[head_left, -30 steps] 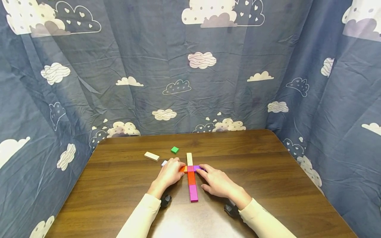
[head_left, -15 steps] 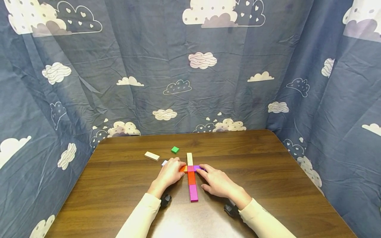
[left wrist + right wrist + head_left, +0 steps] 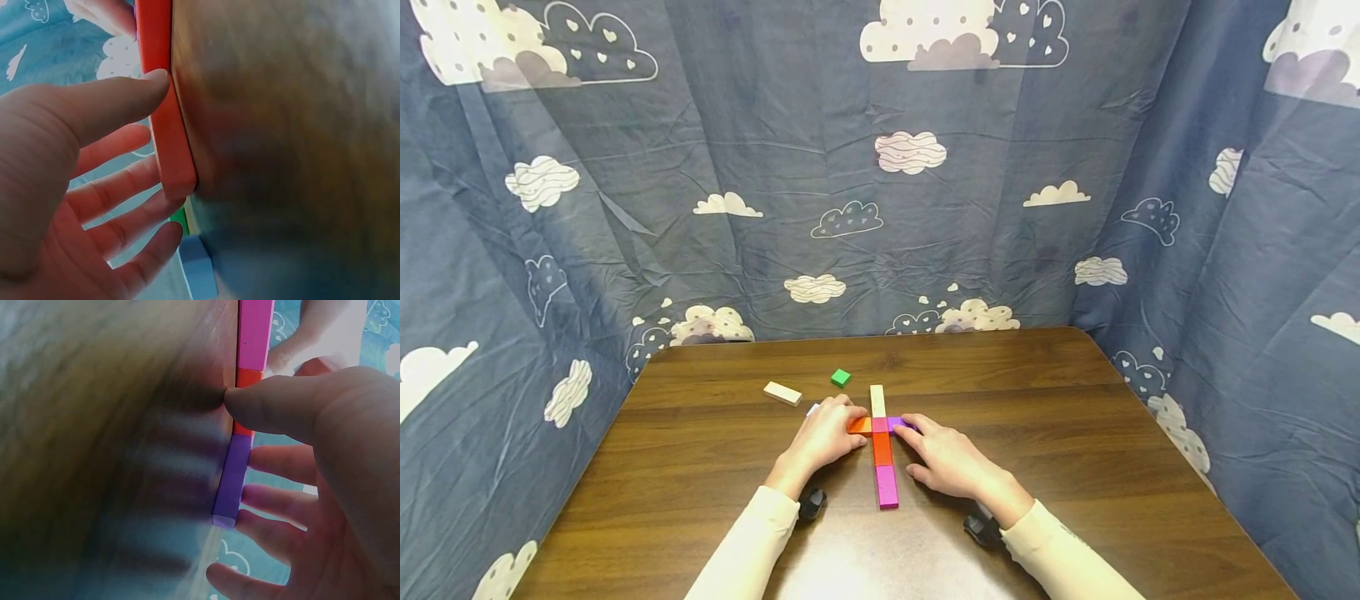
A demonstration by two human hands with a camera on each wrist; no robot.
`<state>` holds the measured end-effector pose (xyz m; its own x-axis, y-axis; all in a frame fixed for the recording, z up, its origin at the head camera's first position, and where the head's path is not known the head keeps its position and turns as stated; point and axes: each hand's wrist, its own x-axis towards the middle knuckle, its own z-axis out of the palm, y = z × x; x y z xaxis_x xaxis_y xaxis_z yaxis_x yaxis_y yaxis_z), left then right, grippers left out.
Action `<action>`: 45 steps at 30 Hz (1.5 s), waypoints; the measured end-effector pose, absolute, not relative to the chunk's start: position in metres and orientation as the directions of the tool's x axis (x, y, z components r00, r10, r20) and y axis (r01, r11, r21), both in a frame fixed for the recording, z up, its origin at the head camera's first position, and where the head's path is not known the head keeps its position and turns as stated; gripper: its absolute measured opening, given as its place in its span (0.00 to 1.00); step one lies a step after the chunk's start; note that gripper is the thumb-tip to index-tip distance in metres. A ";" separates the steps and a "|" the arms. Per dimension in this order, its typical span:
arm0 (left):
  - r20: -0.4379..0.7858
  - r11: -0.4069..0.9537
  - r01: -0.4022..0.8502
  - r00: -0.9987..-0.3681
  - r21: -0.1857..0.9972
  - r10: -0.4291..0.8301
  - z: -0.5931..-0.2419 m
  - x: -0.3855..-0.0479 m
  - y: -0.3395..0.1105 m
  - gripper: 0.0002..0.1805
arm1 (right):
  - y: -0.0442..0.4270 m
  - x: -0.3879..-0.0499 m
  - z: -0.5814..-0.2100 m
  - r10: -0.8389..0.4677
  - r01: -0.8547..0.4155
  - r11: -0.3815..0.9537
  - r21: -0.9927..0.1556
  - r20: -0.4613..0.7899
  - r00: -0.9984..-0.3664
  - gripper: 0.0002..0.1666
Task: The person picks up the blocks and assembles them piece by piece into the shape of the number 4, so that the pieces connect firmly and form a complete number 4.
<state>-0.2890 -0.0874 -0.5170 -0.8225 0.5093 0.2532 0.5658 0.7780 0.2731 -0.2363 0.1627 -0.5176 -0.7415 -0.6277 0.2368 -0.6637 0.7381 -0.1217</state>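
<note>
Flat colored blocks form a cross on the table: a cream block (image 3: 877, 401) at the top, a small pink block (image 3: 881, 425) in the center, a red block (image 3: 882, 448) below it and a magenta block (image 3: 887, 487) at the bottom. My left hand (image 3: 824, 435) straddles the orange block (image 3: 860, 426) on the left arm, thumb on its near side, fingers loosely spread beyond it. My right hand (image 3: 957, 461) rests its fingertips at the purple block (image 3: 230, 481) on the right arm; the thumb lies apart, nearer me.
A loose cream block (image 3: 782, 394) and a green block (image 3: 841, 378) lie farther back on the left. A pale blue block (image 3: 199, 267) sits just beyond my left hand, mostly hidden in the head view. Curtains with clouds (image 3: 910, 152) surround the wooden table (image 3: 1037, 375).
My left hand has shifted slightly to the left, so more of the orange block shows. The cross of blocks and my right hand have stayed in place.
</note>
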 end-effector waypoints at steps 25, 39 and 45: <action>0.254 0.767 0.555 -0.831 0.322 0.495 -0.495 -0.290 -0.133 0.27 | 0.163 -0.234 -0.514 -0.630 -0.667 0.737 -0.113 0.242 -0.738 0.39; 0.221 0.758 0.547 -0.837 0.354 0.501 -0.503 -0.303 -0.148 0.23 | 0.161 -0.233 -0.513 -0.627 -0.664 0.737 -0.127 0.241 -0.741 0.38; 0.200 0.761 0.555 -0.831 0.335 0.518 -0.511 -0.308 -0.151 0.22 | 0.161 -0.232 -0.512 -0.626 -0.663 0.739 -0.118 0.243 -0.741 0.38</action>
